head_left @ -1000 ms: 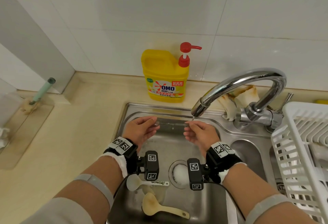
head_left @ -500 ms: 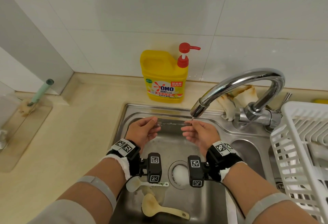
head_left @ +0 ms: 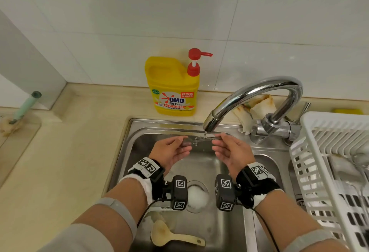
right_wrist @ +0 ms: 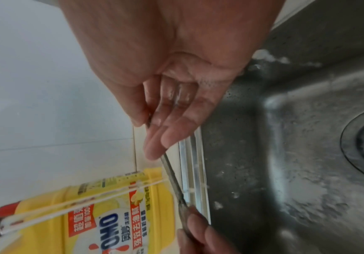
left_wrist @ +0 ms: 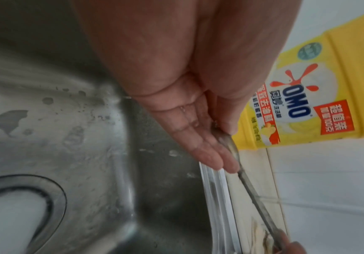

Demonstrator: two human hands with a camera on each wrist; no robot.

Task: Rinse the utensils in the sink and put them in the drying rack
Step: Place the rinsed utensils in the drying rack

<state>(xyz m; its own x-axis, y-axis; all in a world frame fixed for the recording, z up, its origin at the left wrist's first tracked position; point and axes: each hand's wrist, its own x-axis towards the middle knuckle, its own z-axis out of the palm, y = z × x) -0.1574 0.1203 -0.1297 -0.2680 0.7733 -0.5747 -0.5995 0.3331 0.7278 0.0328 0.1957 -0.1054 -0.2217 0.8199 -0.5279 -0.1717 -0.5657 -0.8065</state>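
Note:
A metal spoon (head_left: 201, 139) lies level under the tap spout (head_left: 208, 124), and a thin stream of water lands on it. My left hand (head_left: 186, 143) pinches its bowl end between thumb and fingers. My right hand (head_left: 216, 142) pinches the handle end. The left wrist view shows the spoon (left_wrist: 253, 194) running away from my wet fingers (left_wrist: 198, 137). In the right wrist view the spoon (right_wrist: 172, 177) spans from my right fingers (right_wrist: 166, 134) to the left ones (right_wrist: 203, 230). The white drying rack (head_left: 329, 152) stands at the right.
A beige plastic scoop (head_left: 169, 235) lies at the near end of the steel sink (head_left: 137, 132), and foam (head_left: 196, 197) covers the drain. A yellow detergent bottle (head_left: 172, 86) stands behind the sink. The rack holds some metal ware (head_left: 359, 160).
Both hands keep their hold on the spoon. It has shifted a little to the right, so the stream now lands nearer its middle than beside my right fingertips.

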